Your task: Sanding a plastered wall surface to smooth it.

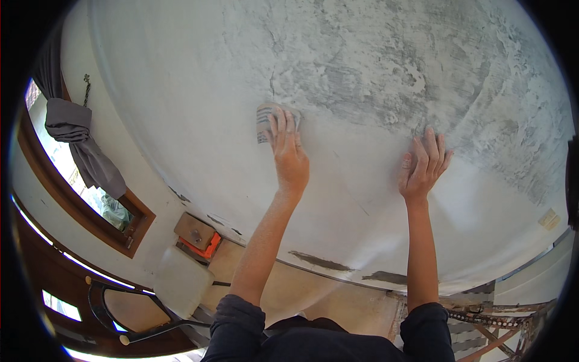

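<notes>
My left hand (285,140) presses a sheet of sandpaper (263,118) flat against the white wall (344,172). Printed writing shows on the sheet's back, and pale dust coats my forearm. To the right, my right hand (424,164) rests its fingertips on the wall with the fingers spread and nothing held. Both hands are near the lower border of a rough, grey-streaked plaster patch (362,77). A thin crack (272,83) runs up the wall just above the sandpaper.
At lower left stand a chair with a pale seat (181,280) and a small wooden box (194,230) with orange material beneath. A knotted grey curtain (72,122) hangs by the window frame (140,228). A wall switch plate (548,219) and paint-spattered metal framework (493,321) lie right.
</notes>
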A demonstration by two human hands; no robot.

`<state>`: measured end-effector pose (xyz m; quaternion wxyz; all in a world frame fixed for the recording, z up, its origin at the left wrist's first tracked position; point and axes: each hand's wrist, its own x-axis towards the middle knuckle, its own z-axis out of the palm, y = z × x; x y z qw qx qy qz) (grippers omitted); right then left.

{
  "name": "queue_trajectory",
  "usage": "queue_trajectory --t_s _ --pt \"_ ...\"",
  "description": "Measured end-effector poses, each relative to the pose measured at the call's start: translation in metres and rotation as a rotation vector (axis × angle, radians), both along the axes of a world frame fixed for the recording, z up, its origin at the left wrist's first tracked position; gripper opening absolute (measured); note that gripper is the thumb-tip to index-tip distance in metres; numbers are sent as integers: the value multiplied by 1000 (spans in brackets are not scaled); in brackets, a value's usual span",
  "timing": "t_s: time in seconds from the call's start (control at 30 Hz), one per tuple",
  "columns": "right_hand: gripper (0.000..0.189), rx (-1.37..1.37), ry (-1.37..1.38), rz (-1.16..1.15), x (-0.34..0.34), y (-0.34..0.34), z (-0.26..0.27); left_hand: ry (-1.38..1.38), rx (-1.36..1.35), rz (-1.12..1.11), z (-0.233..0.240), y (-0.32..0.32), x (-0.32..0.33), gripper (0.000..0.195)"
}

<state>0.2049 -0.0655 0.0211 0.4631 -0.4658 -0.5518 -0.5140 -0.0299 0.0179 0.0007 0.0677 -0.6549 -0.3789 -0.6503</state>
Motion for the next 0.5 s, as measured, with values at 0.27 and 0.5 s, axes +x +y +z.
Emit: queue_trajectory --t_s 0.27,0.5 --pt "28 -6 -1 1 5 0 -1 373 37 26 -16 -4 -8 48" --pt "27 -11 9 8 0 -1 -1 71 26 17 -5 0 -8 47"
